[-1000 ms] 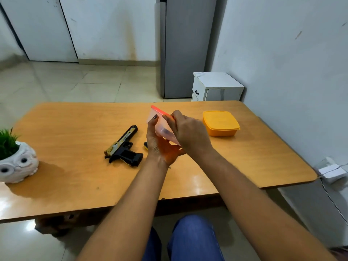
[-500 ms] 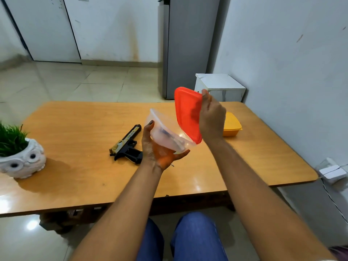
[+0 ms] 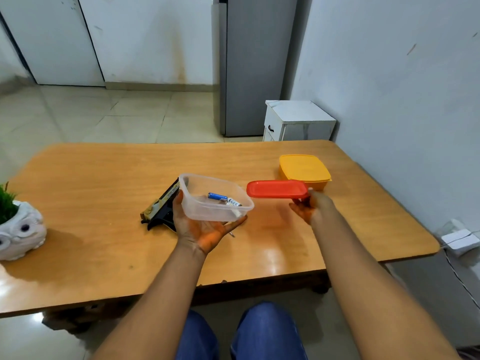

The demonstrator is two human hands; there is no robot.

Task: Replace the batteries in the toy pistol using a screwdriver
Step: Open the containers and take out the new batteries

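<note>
left hand (image 3: 205, 229) cupping clear tub (image 3: 215, 201), right hand (image 3: 313, 207) pinching red lid (image 3: 276, 189)

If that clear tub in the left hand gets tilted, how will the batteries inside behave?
Likely they roll: the batteries are round cylinders lying loose on the smooth floor of the clear tub. With the red lid off in the right hand, they could spill. The left hand only cradles it from below.
</note>
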